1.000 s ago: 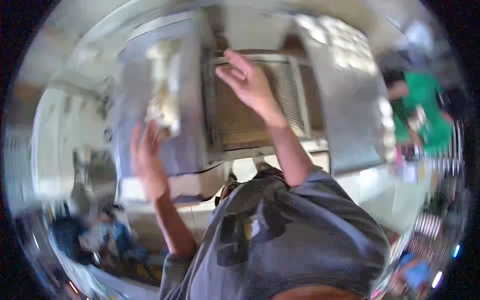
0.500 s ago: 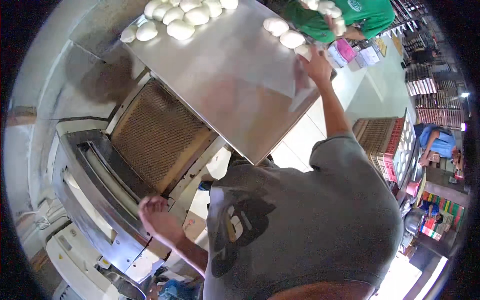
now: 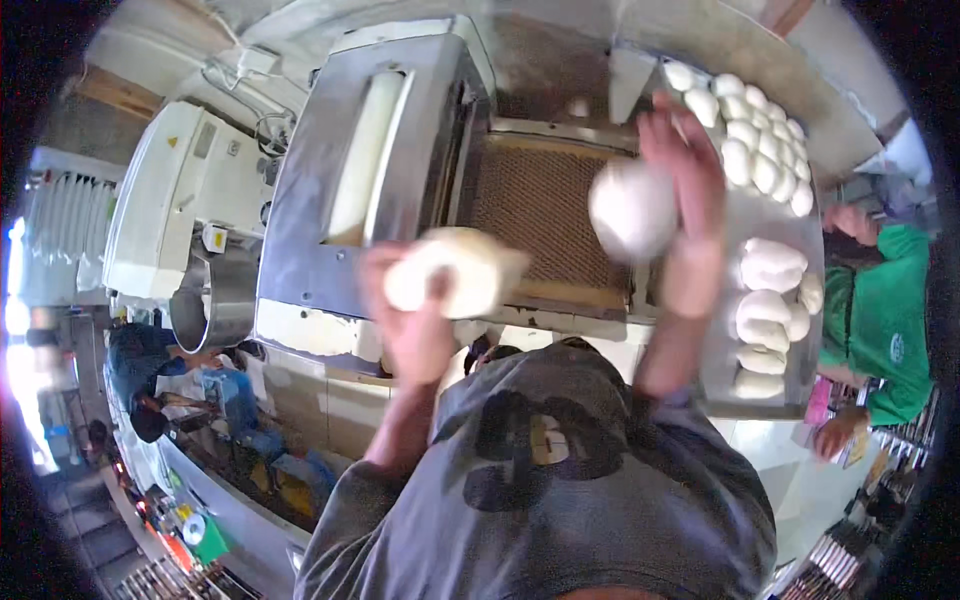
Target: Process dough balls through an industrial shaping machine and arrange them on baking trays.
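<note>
My left hand (image 3: 415,335) grips a pale lump of dough (image 3: 462,268), its thumb across the front, before the metal-sided roller machine (image 3: 300,260). Blurred by motion, my right hand (image 3: 685,165) is raised with fingers stretched out. A rounded dough ball (image 3: 632,210) is beside its palm, over the machine's brown mesh belt (image 3: 540,210); whether palm and ball touch I cannot tell. On the metal table (image 3: 715,330) at the right sit several smooth dough balls (image 3: 738,160) toward the far end and several folded dough pieces (image 3: 772,265) nearer me.
A co-worker in a green shirt (image 3: 890,300) stands beyond the table's right side. Left of the roller machine is a white machine (image 3: 170,200) with a steel bowl (image 3: 205,310). Another person in dark clothes (image 3: 145,365) bends at the lower left.
The view has turned left. My left hand, empty before, now holds dough. My right hand has left the dough at the table's edge and is over the mesh belt beside a ball.
</note>
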`<state>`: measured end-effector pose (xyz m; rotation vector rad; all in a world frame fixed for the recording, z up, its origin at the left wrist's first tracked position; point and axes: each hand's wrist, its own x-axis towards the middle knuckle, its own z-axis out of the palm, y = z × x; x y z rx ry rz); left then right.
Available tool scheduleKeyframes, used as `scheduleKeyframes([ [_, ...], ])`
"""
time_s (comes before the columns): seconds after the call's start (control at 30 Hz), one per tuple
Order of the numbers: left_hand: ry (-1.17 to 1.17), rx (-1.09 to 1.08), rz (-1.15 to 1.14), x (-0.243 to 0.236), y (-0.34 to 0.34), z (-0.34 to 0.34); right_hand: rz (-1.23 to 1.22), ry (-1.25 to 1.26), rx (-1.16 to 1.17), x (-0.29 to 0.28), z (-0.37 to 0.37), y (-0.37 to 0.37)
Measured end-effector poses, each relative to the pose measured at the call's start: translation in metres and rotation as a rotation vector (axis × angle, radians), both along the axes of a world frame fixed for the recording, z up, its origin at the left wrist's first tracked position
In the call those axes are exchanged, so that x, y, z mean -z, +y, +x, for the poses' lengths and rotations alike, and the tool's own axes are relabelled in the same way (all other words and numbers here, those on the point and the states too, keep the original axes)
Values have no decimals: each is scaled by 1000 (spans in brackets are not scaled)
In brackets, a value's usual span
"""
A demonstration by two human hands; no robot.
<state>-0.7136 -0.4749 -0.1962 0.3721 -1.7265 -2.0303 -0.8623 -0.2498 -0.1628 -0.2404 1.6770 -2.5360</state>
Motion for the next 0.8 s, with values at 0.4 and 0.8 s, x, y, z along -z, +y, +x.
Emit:
scheduleKeyframes([
  [0.4, -133, 0, -346, 25, -72, 12, 925, 65, 288, 108, -1, 104],
  [0.8, -146, 344, -149, 31, 40, 9, 1794, -340, 1120, 91, 63, 337],
])
